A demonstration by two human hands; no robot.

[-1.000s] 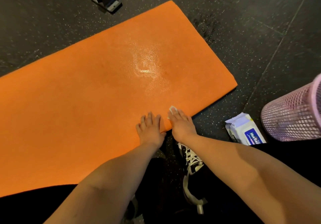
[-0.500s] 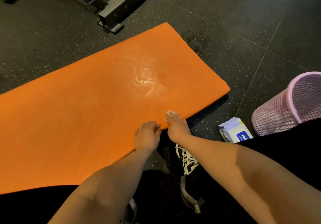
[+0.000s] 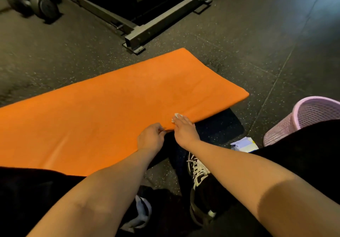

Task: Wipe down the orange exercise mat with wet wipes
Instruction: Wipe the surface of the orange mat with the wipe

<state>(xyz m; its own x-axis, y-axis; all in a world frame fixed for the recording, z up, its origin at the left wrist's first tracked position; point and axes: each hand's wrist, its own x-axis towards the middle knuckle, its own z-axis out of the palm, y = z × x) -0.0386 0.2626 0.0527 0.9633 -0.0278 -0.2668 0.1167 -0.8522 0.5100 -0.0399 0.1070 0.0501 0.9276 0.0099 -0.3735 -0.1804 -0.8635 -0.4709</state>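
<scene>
The orange exercise mat (image 3: 110,108) lies across the dark floor, with its near right edge lifted and a shadow under that end. My left hand (image 3: 150,138) pinches the mat's near edge with curled fingers. Just to its right, my right hand (image 3: 184,129) holds the same edge, fingers laid over the top. A small white wet wipe (image 3: 177,116) peeks out from under its fingertips, pressed against the mat. The right thumb is hidden beneath the mat.
A pack of wet wipes (image 3: 242,144) lies on the floor at right, beside a pink mesh basket (image 3: 303,119). A black equipment frame (image 3: 147,32) stands just beyond the mat's far corner, with a wheel (image 3: 44,6) at the far left. My laced shoe (image 3: 197,170) is below my hands.
Both hands went from lying flat on the mat to taking hold of its near edge. The edge has risen off the floor. The view has tilted up, showing the equipment frame.
</scene>
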